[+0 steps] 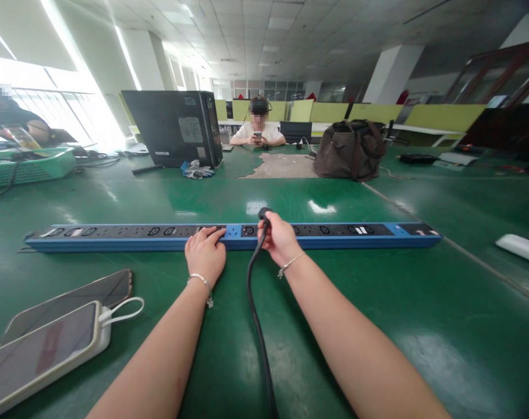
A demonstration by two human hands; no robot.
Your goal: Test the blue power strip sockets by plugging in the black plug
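Head view: my right hand has its fingers curled shut round a black plug just above the blue power strip, which lies crosswise under both hands, while my left hand rests on it, loosely spread, gripping nothing. Light pressure there could let the strip skid (the tabletop looks slick), and the trailing cable could twist the plug askew. Room opens rightward of my right forearm; phones crowd my left.

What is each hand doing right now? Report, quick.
Left hand: open, fingers resting on the strip.
Right hand: closed, holding the plug.
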